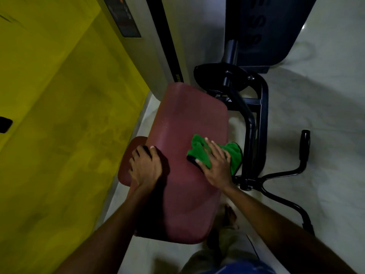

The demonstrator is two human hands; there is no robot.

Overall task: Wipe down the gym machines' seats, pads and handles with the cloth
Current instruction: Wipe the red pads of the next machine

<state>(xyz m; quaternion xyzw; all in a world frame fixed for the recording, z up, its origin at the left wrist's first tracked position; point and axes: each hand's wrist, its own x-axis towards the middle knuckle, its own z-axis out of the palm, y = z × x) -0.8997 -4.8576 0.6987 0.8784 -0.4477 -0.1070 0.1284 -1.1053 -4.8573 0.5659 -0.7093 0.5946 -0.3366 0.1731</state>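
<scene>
A long maroon padded seat (183, 123) of a gym machine runs up the middle of the head view. My right hand (216, 165) lies flat with straight fingers on a green cloth (233, 153), pressing it onto the pad's right edge. My left hand (145, 165) grips the pad's left edge, fingers curled over it. A smaller maroon pad (126, 167) shows below and left of that hand, partly hidden by it.
The machine's black frame (256, 119) and a curved black handle bar (304, 147) stand to the right over a pale tiled floor. A yellow wall (59, 115) fills the left. A grey weight-stack housing (154, 46) rises behind the pad. My leg and foot (229, 216) are below.
</scene>
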